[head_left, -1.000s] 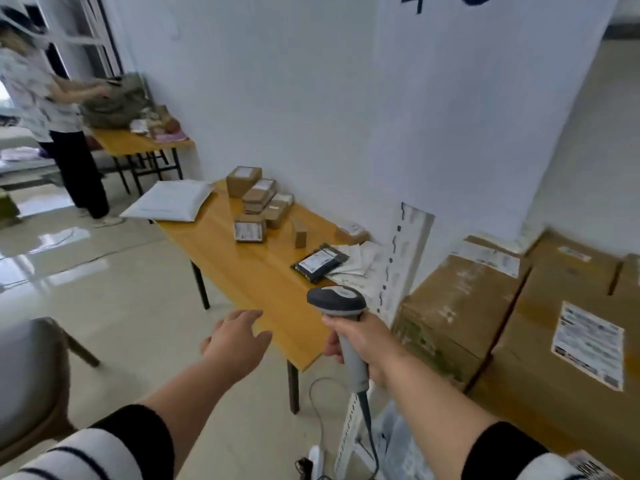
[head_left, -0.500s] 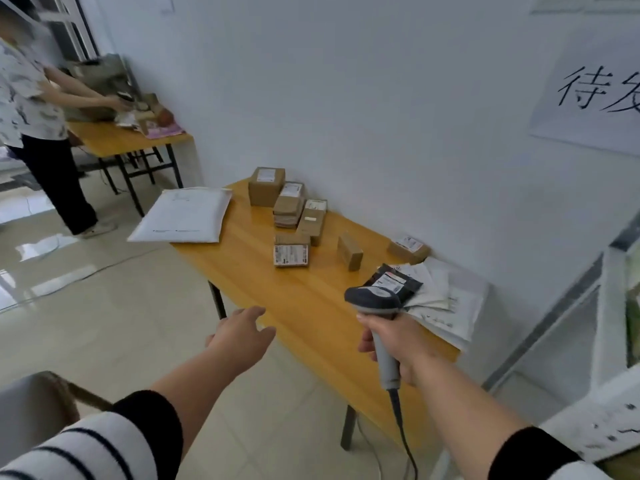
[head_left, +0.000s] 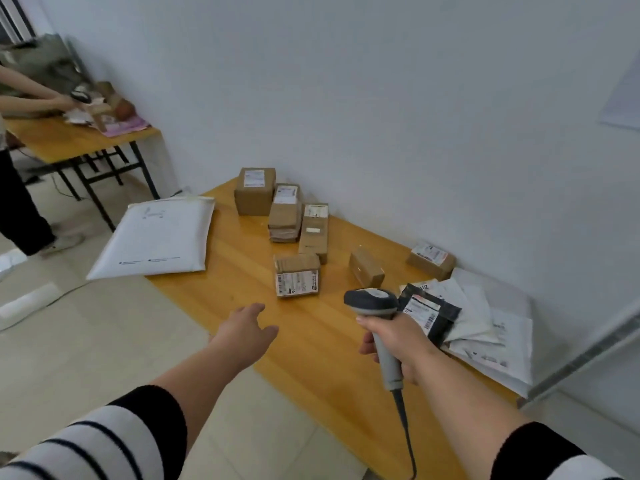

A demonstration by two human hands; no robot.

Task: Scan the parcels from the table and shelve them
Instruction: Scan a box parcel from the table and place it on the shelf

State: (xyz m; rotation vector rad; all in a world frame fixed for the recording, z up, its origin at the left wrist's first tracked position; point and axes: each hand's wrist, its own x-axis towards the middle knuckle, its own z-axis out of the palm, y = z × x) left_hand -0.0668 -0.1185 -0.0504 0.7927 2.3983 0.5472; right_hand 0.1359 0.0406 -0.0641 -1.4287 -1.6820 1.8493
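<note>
The right hand (head_left: 398, 341) grips the handle of a grey barcode scanner (head_left: 379, 317), fingers curled around it, with the scanner head pointing to 12 o'clock and its cable hanging down to 6 o'clock. The left hand (head_left: 244, 332) reaches forward over the near edge of the wooden table (head_left: 311, 358), fingers straight and a little spread, holding nothing.

The parcels lie on this table. At 12 o'clock from the left hand stands a small cardboard box (head_left: 298, 279) with a barcode label on its front side. Further at 12 o'clock there is a group of three: a square box (head_left: 255, 195), a stack of flat boxes (head_left: 284, 213) and a long narrow box (head_left: 314, 227), all close together. At 1 o'clock a small plain box (head_left: 366, 266) sits alone, and a labelled box (head_left: 430, 259) is near the wall. Just at 3 o'clock of the scanner head a black pouch (head_left: 431, 315) lies on top of white mailer bags (head_left: 485, 327). A big white padded envelope (head_left: 156, 239) hangs over the table end at 10 o'clock.

At 10 o'clock, far away, another person (head_left: 20, 188) works at a second table (head_left: 69, 140).
</note>
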